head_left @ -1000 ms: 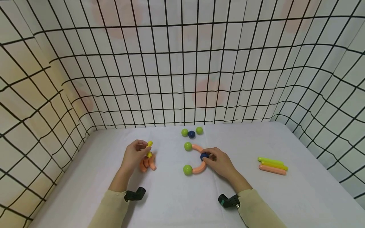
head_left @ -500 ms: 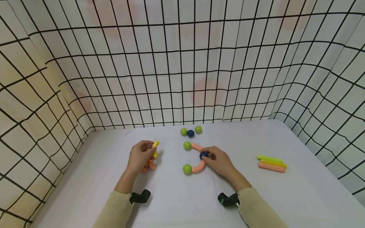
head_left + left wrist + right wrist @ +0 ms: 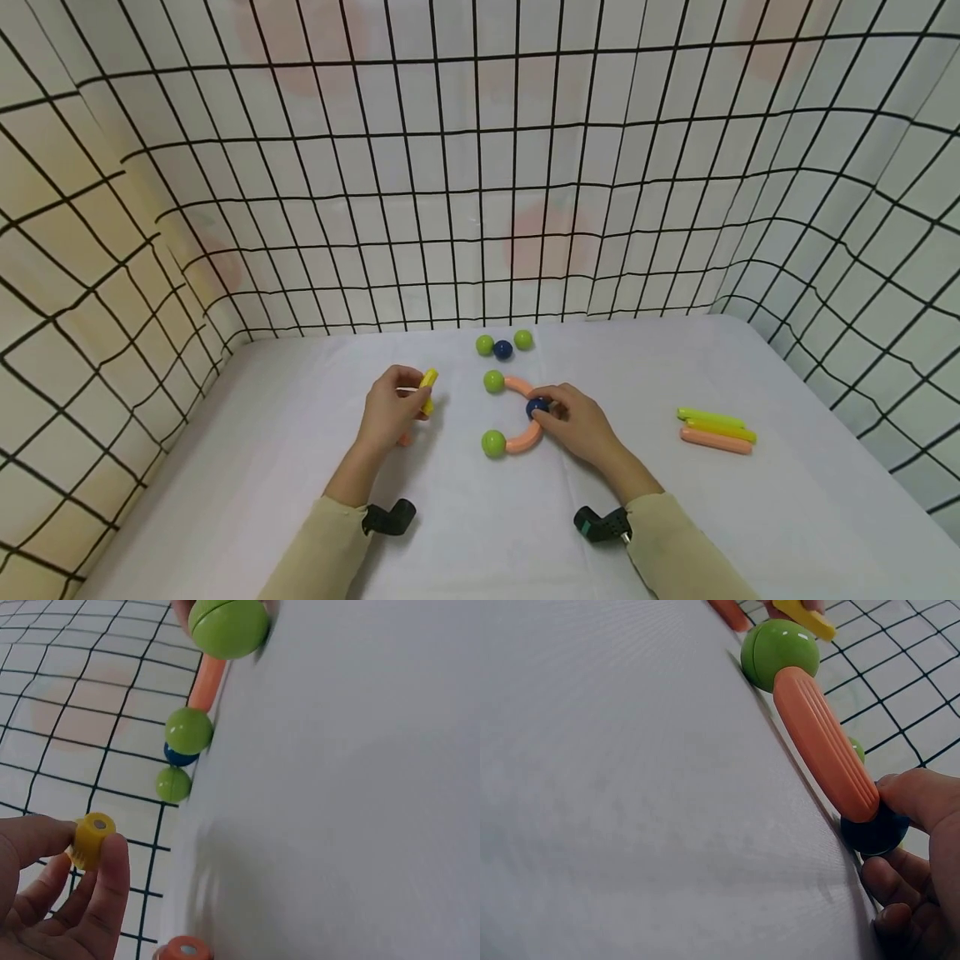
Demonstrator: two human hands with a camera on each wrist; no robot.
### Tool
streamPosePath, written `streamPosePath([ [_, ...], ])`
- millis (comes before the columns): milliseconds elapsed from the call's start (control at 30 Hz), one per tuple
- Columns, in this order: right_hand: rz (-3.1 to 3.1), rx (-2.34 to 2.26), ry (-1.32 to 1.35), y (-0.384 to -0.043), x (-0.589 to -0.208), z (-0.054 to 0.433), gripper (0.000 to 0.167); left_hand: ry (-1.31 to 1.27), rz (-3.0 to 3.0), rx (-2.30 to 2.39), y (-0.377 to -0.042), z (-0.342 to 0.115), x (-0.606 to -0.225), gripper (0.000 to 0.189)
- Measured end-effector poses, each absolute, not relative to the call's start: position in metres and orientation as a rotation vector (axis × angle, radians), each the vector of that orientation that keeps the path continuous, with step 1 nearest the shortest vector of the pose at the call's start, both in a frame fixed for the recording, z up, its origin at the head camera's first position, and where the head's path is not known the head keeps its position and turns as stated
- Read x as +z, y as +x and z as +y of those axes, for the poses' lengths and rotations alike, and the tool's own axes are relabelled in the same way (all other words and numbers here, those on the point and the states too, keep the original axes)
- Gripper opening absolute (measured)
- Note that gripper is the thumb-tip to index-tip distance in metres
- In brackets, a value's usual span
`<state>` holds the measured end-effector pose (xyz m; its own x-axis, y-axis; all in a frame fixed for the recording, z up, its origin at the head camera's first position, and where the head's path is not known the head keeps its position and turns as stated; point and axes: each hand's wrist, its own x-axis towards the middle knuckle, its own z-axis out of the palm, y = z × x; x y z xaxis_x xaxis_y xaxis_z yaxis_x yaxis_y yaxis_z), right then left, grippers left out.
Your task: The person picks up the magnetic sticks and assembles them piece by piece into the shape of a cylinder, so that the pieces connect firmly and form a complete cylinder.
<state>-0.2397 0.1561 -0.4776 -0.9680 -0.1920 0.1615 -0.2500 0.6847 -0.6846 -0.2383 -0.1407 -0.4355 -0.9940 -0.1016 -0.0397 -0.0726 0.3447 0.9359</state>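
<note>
My left hand (image 3: pixel 392 408) pinches a yellow magnetic rod (image 3: pixel 429 392) between thumb and fingers, raised off the table. In the left wrist view a small metal disc shows on the end of the yellow rod (image 3: pixel 91 841). Orange curved rods (image 3: pixel 405 439) lie mostly hidden behind that hand. My right hand (image 3: pixel 576 421) grips a dark blue ball (image 3: pixel 537 408) on the table. Two orange curved rods run from this ball: the near rod (image 3: pixel 525 440) ends at a green ball (image 3: pixel 493 443), the far rod (image 3: pixel 517 385) at another green ball (image 3: pixel 493 382). Together they form an open arc.
Farther back stand a green ball (image 3: pixel 485 345), a dark blue ball (image 3: pixel 502 350) and another green ball (image 3: pixel 522 339). At right lie straight rods: lime (image 3: pixel 708 417), yellow (image 3: pixel 738 432) and orange (image 3: pixel 716 441). A black-gridded white cloth (image 3: pixel 465 208) rises behind the table.
My left hand has moved right with the yellow rod, from above the loose orange rods toward the arc. My right hand stays on the blue ball.
</note>
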Motion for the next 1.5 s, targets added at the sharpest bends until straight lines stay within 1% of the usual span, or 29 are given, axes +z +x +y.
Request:
streamPosePath([
  [267,-2.798,1.15,0.382,-0.24,-0.479,0.161,0.027,0.085,-2.546,-1.828,-0.246,-0.121,-0.433,0.029],
  [600,-2.784,1.014,0.458,-0.238,-0.481,0.163,0.028,0.096,-2.7,-1.795,-0.251,-0.105,-0.437,0.028],
  [900,-2.771,1.008,0.47,-0.238,-0.478,0.16,0.027,0.059,-2.759,-1.778,-0.259,-0.097,-0.442,0.027],
  [1300,-2.748,1.02,0.501,-0.237,-0.479,0.156,0.027,0.055,-2.791,-1.619,-0.255,-0.097,-0.448,0.026],
  [1500,-2.756,1.018,0.504,-0.238,-0.479,0.155,0.027,-0.004,-2.775,-1.663,-0.255,-0.096,-0.452,0.028],
])
